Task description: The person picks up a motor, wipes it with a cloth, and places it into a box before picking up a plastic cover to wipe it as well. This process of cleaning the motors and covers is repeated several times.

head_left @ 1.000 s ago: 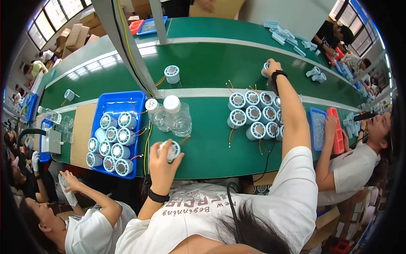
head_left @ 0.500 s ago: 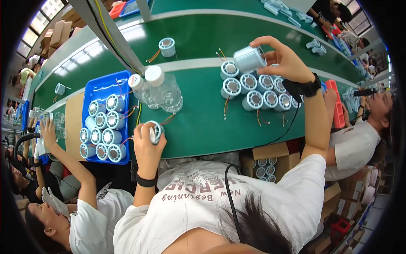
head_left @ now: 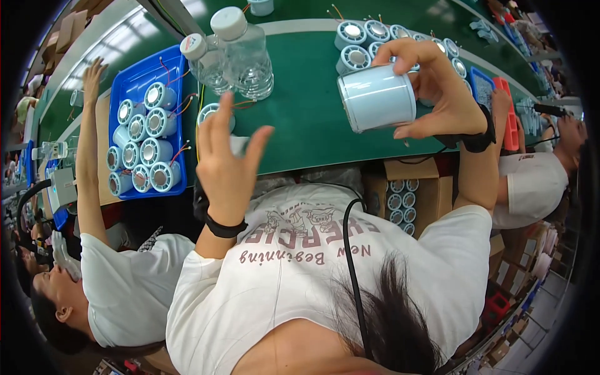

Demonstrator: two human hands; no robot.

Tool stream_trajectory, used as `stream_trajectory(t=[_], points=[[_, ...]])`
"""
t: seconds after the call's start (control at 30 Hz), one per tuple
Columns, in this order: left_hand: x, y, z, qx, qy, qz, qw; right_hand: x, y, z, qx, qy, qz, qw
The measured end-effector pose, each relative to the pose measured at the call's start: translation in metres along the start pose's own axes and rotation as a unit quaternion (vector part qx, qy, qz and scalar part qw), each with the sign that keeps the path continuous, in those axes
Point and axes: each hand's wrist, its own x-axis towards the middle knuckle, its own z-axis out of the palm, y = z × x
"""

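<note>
One pale-blue cylinder point(head_left: 377, 98) gripped in right hand point(head_left: 440, 87), fingers above, thumb below; left hand point(head_left: 228, 159) splayed wide, gripping nothing.

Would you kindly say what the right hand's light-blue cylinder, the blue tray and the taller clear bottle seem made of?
Light-blue cylinder: glossy plastic or perhaps painted metal; its smooth side reflects light.
Blue tray: probably moulded plastic, with even colour and rounded corners.
Taller clear bottle: likely shiny plastic, possibly glass; green shows through.
</note>
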Motion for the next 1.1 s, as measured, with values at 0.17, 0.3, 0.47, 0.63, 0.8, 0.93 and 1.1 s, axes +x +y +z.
stream_trajectory(t=[0.17, 0.3, 0.47, 0.63, 0.8, 0.93, 1.1], points=[[0.006, 0.03, 0.001, -0.491, -0.242, -0.14, 0.825, 0.006, -0.011, 0.024, 0.032, -0.007, 0.192, 0.981], [0.012, 0.043, 0.007, -0.687, -0.332, -0.261, 0.592, 0.004, -0.012, 0.038, -0.033, -0.023, 0.19, 0.981], [0.015, 0.041, 0.011, -0.687, -0.369, -0.234, 0.581, -0.001, -0.018, 0.036, -0.01, 0.013, 0.205, 0.979], [0.01, 0.033, 0.012, -0.675, -0.357, -0.171, 0.623, -0.003, -0.024, 0.036, -0.038, 0.009, 0.219, 0.975], [0.009, 0.05, 0.021, -0.535, -0.121, -0.035, 0.836, -0.01, -0.02, 0.037, 0.001, 0.08, 0.162, 0.984], [0.015, 0.039, 0.027, -0.362, -0.029, 0.198, 0.91, -0.019, -0.017, 0.048, -0.003, 0.066, 0.148, 0.987], [0.012, 0.048, 0.042, -0.352, -0.035, 0.276, 0.894, -0.05, -0.027, 0.061, -0.137, 0.147, 0.138, 0.97]])
